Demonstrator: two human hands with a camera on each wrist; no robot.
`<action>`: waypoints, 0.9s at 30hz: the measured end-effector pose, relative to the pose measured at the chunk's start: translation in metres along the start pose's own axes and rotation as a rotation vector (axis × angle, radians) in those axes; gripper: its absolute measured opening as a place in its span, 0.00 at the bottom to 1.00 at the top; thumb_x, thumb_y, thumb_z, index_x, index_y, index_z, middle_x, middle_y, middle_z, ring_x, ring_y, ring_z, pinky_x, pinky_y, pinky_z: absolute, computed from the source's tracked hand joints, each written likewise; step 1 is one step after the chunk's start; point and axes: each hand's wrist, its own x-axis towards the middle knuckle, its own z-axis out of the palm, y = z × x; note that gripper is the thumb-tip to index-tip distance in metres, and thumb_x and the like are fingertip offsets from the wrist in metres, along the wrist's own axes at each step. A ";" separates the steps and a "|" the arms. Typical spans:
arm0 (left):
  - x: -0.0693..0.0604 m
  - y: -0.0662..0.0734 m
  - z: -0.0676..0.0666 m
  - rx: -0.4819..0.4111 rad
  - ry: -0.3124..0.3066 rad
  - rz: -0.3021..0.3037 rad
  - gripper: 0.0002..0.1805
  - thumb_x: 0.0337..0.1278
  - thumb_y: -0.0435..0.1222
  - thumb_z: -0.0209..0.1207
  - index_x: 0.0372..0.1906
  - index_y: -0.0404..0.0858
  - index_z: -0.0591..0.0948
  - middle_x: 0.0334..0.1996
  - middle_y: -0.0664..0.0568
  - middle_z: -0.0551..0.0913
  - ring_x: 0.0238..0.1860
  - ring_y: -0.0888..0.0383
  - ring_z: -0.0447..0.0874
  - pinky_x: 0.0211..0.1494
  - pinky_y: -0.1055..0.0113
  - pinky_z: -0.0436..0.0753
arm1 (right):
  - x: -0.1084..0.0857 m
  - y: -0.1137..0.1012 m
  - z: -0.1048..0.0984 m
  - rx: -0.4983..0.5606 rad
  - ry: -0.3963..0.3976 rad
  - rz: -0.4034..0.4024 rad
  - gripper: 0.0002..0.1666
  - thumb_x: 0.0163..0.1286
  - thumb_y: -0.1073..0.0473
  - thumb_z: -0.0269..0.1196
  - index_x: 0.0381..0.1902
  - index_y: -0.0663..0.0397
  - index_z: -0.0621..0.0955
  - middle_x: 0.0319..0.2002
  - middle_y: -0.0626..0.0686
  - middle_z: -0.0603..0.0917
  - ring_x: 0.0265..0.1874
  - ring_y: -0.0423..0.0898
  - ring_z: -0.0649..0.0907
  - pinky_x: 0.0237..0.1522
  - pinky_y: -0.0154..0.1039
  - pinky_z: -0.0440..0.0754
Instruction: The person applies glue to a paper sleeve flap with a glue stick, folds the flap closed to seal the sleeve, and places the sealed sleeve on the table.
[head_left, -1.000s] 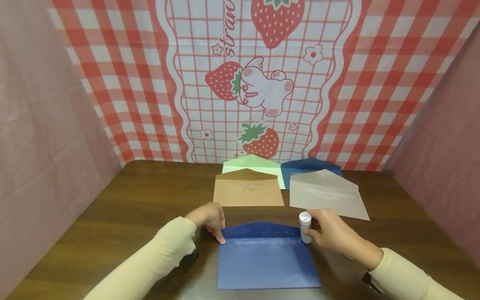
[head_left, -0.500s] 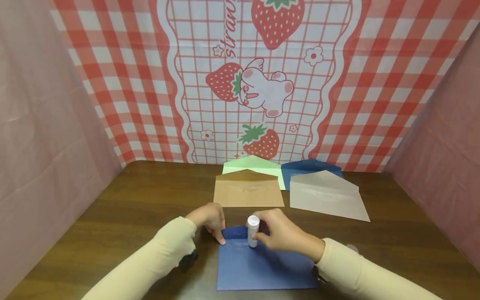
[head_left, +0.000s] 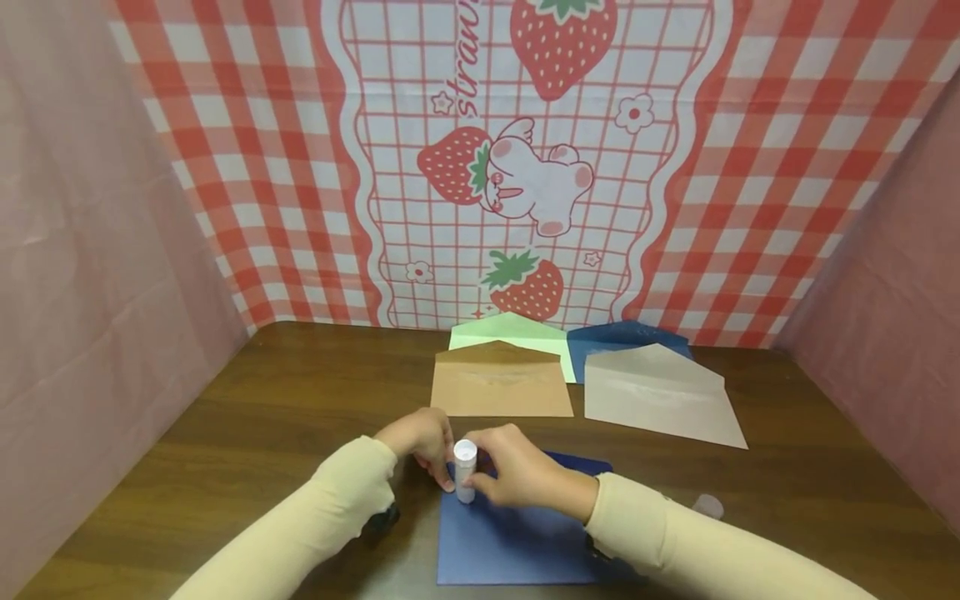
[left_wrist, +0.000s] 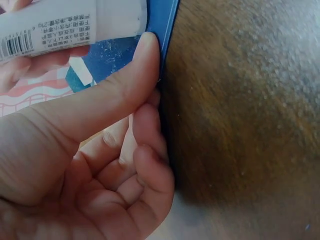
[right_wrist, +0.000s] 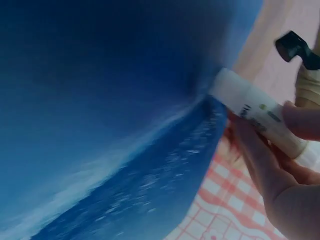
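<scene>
Close together, both hands [head_left: 423, 442] [head_left: 517, 471]

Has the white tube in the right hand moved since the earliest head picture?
Yes, to the left. The white tube was farther right than the tan envelope; now it is in front of that envelope's left part.

In the head view, the table [head_left: 172, 483] is looked down on from above, at some remove, facing forward to the checked cloth [head_left: 285, 167] behind it. In the left wrist view, the left hand [left_wrist: 95, 165] is seen very close, turned sideways; the right hand [right_wrist: 282, 185] is seen as closely from its own wrist. The blue envelope [head_left: 495, 554] and white tube [head_left: 465, 475] are shared by all three.
</scene>
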 end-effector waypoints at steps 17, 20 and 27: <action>0.002 0.000 0.002 0.010 -0.035 -0.019 0.14 0.29 0.40 0.79 0.17 0.42 0.82 0.12 0.58 0.79 0.18 0.66 0.72 0.24 0.77 0.75 | -0.049 0.017 -0.019 0.008 0.085 0.085 0.12 0.57 0.67 0.69 0.40 0.58 0.82 0.38 0.51 0.88 0.40 0.43 0.86 0.39 0.29 0.85; 0.002 0.000 0.002 0.018 -0.025 -0.017 0.14 0.29 0.40 0.79 0.17 0.42 0.82 0.12 0.59 0.78 0.17 0.66 0.72 0.24 0.77 0.75 | -0.059 0.021 -0.024 0.023 0.111 0.089 0.12 0.56 0.68 0.69 0.39 0.59 0.82 0.37 0.52 0.88 0.41 0.45 0.87 0.39 0.31 0.85; 0.003 -0.001 0.002 0.018 -0.014 -0.007 0.14 0.28 0.41 0.79 0.17 0.42 0.83 0.12 0.59 0.79 0.17 0.66 0.72 0.23 0.78 0.74 | -0.080 0.033 -0.040 0.075 0.115 0.156 0.11 0.57 0.68 0.68 0.39 0.59 0.81 0.39 0.54 0.87 0.42 0.42 0.86 0.38 0.28 0.85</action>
